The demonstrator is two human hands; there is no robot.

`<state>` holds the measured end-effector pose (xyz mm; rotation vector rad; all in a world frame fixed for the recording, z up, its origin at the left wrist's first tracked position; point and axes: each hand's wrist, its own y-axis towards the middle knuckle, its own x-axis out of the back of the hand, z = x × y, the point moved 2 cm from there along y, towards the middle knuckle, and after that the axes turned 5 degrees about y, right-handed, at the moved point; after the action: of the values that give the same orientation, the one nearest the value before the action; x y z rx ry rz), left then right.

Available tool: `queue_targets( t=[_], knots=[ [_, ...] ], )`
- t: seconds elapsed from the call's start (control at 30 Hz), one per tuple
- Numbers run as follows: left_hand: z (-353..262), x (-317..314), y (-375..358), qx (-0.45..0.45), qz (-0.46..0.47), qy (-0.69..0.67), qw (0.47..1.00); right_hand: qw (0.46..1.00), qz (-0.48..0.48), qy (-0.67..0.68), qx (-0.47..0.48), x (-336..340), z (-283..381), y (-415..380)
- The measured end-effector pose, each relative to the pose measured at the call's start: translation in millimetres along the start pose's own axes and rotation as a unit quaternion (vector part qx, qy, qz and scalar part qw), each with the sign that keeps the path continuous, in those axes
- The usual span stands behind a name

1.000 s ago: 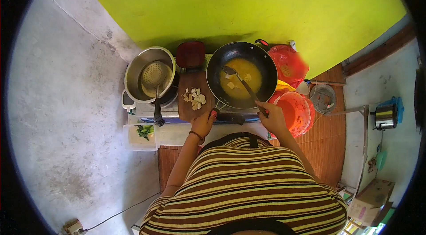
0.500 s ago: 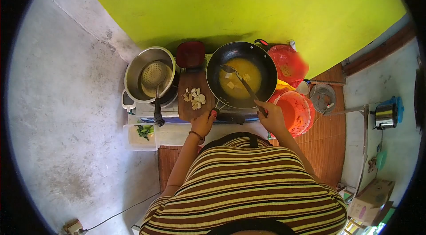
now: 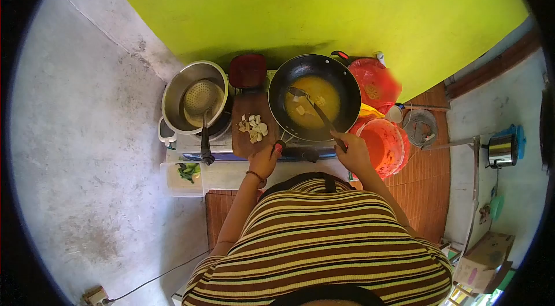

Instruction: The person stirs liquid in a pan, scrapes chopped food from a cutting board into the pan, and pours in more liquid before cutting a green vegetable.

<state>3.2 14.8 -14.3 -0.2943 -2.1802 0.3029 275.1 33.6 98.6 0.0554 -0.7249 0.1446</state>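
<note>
A black wok [image 3: 279, 80] sits on the stove, with yellow liquid [image 3: 324, 118] and a few pale pieces inside. My left hand [image 3: 264, 161] is closed around the wok's handle [image 3: 278, 147]. In my right hand [image 3: 354, 153] is the handle of a dark spatula [image 3: 324, 118], whose head dips into the liquid toward the wok's left side. Close to my left hand, a wooden cutting board [image 3: 250, 108] bears pale chopped pieces [image 3: 254, 128], which look like garlic.
Left of the board stands a metal pot [image 3: 169, 109] with a perforated skimmer [image 3: 200, 95] across it. A clear container [image 3: 173, 182] holds green leaves [image 3: 188, 172]. Behind the board is a dark red container [image 3: 248, 71]. On the right are a red bucket [image 3: 381, 144] and a red basin [image 3: 374, 78].
The spatula has shifted only slightly in the wok, and the pale pieces in the liquid have moved a little. My left hand stays at the wok's handle.
</note>
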Motion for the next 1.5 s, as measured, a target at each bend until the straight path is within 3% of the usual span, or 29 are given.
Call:
queue_targets(
  t=[0.5, 0.7, 1.0, 1.2, 1.3, 1.5],
  knots=[
    [-3, 3, -1, 0.015, 0.013, -0.006, 1.000, 0.997, 0.021, 0.069, -0.007, 2, 3, 1],
    [-3, 2, -1, 0.019, 0.008, -0.005, 1.000, 0.999, 0.008, 0.034, -0.025, -3, -8, 1],
    [-2, 3, 0, 0.007, 0.015, -0.019, 1.000, 0.993, -0.013, 0.101, -0.063, 24, -13, -7],
    [1, 0, 0, 0.015, 0.017, -0.028, 0.999, 0.981, 0.033, 0.137, -0.135, 27, -9, -16],
    [-6, 5, -2, 0.021, 0.022, -0.013, 0.999, 0.984, 0.019, 0.142, -0.107, 21, -17, -17],
    [3, -3, 3, 0.005, 0.016, -0.027, 0.999, 0.963, 0.033, 0.205, -0.175, 18, -18, -20]
  ],
)
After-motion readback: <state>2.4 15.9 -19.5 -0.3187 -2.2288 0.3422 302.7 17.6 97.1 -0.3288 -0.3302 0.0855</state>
